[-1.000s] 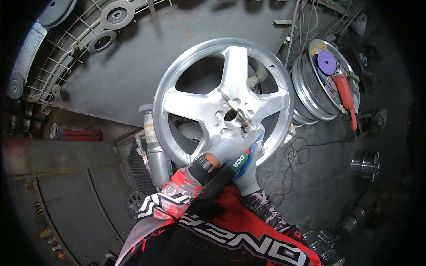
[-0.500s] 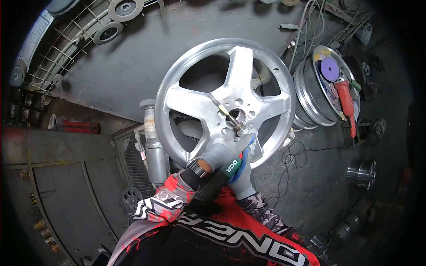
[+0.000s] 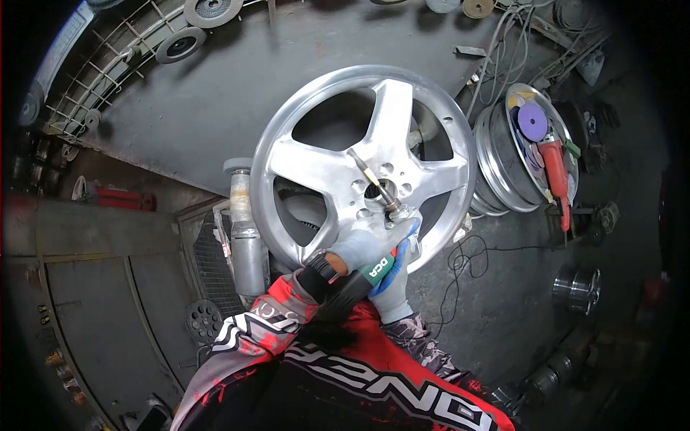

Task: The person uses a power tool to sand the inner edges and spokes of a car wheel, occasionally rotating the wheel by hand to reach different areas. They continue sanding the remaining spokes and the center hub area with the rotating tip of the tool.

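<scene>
Both gloved hands are wrapped round a green and black die grinder [image 3: 379,269] marked DCA. My left hand [image 3: 361,246], in a grey glove with a watch at the wrist, closes over the front of its body. My right hand [image 3: 394,289], in a grey glove with a blue palm, grips it from the other side. The grinder's thin shaft [image 3: 371,177] points away from me across the hub, its tip at the inner end of a spoke; whether it touches cannot be told. Beneath lies a bare silver five-spoke alloy wheel [image 3: 392,118], face up.
A grey metal bench [image 3: 287,43] lies beyond the wheel, with a wire rack [image 3: 93,82] of discs at its left. To the right, a red polisher [image 3: 553,172] and a purple pad [image 3: 532,122] rest on upright rims [image 3: 496,169]. A black cable [image 3: 463,269] trails on the floor.
The shaft's tip has shifted slightly right across the spoke's base. My view has moved a little; both hands keep their hold on the grinder.
</scene>
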`<action>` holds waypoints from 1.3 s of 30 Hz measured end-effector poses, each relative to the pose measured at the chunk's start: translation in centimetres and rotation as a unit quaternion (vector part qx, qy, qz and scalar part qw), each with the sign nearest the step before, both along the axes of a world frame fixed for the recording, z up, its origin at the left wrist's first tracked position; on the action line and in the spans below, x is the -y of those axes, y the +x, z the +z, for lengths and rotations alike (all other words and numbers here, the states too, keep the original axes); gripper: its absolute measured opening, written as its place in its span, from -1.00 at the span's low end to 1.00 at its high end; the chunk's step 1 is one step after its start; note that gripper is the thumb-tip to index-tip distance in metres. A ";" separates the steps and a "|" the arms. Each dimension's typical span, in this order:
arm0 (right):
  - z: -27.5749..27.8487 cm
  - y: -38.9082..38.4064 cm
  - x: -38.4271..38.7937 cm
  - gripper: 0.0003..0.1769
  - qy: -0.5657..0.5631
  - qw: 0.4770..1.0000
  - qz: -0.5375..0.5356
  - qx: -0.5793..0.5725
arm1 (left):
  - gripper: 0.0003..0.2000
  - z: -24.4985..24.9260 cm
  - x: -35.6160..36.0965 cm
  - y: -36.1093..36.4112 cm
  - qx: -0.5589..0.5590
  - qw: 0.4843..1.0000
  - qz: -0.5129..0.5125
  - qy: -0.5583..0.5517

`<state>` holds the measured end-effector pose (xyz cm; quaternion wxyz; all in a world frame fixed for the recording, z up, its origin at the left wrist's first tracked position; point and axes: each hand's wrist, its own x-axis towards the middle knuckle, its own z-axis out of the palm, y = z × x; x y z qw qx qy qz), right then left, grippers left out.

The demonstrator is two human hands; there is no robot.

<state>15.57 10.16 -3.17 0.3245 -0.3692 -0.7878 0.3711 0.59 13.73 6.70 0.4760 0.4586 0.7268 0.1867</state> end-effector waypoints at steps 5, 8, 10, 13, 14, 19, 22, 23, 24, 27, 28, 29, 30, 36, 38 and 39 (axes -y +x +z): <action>-0.6 0.0 -0.5 -0.06 0.043 0.997 -0.057 -0.021 | -0.12 -0.8 -1.6 0.4 -0.023 0.997 -0.045 -0.059; 1.7 -0.7 -1.0 -0.02 0.028 0.997 -0.048 -0.048 | -0.15 -3.2 -2.0 0.8 -0.012 0.999 -0.023 0.025; 0.0 -0.4 -0.5 -0.02 0.009 0.997 -0.037 -0.064 | -0.15 -3.4 -1.4 0.6 -0.017 0.999 -0.031 0.015; -1.5 -0.6 0.8 -0.04 -0.096 0.987 -0.021 -0.126 | -0.15 -3.2 -0.3 0.2 -0.027 0.999 -0.045 -0.003; -1.8 -0.7 1.0 -0.06 -0.179 0.969 -0.017 -0.168 | -0.15 -2.9 0.0 0.1 -0.028 0.999 -0.045 -0.003; -1.2 0.0 0.9 0.03 -0.013 0.999 -0.002 -0.032 | -0.14 -2.7 0.7 0.0 -0.065 0.998 -0.006 0.001; -2.7 -0.2 0.3 0.10 -0.049 0.995 -0.029 -0.083 | -0.14 -4.1 -0.9 0.5 -0.069 0.997 -0.029 0.031; -3.1 -0.1 -0.1 0.16 -0.114 0.983 -0.044 -0.134 | -0.15 -4.4 -1.6 0.7 -0.048 0.998 -0.050 0.010; -2.7 -0.1 -0.4 0.16 -0.111 0.984 -0.042 -0.134 | -0.15 -3.8 -1.9 0.7 -0.048 0.998 -0.048 0.013; -0.9 0.0 -0.6 0.10 0.061 0.996 -0.051 -0.048 | -0.10 0.0 -1.6 0.4 -0.061 0.994 -0.086 0.041; -0.7 -0.1 -0.4 0.04 0.068 0.995 -0.045 -0.050 | -0.10 -1.2 -1.4 0.4 -0.063 0.994 -0.082 0.043; -0.6 -0.2 -0.2 -0.02 0.074 0.995 -0.040 -0.054 | -0.07 -3.5 -1.0 0.7 -0.053 0.995 -0.076 0.033; -2.2 0.1 0.2 -0.02 0.076 0.995 -0.037 -0.056 | -0.04 -4.8 -0.7 0.7 -0.044 0.996 -0.070 0.022; -0.6 -1.2 1.1 -0.23 -0.083 0.988 0.019 -0.129 | -0.04 -2.7 1.3 -0.3 -0.035 0.999 -0.008 -0.024; 1.4 -1.5 0.4 -0.22 -0.039 0.993 0.007 -0.115 | -0.07 -0.3 1.1 -0.4 -0.107 0.987 -0.102 0.062; 1.8 -1.4 0.0 -0.20 0.005 0.995 -0.006 -0.102 | -0.07 -0.2 0.3 -0.6 -0.106 0.987 -0.100 0.064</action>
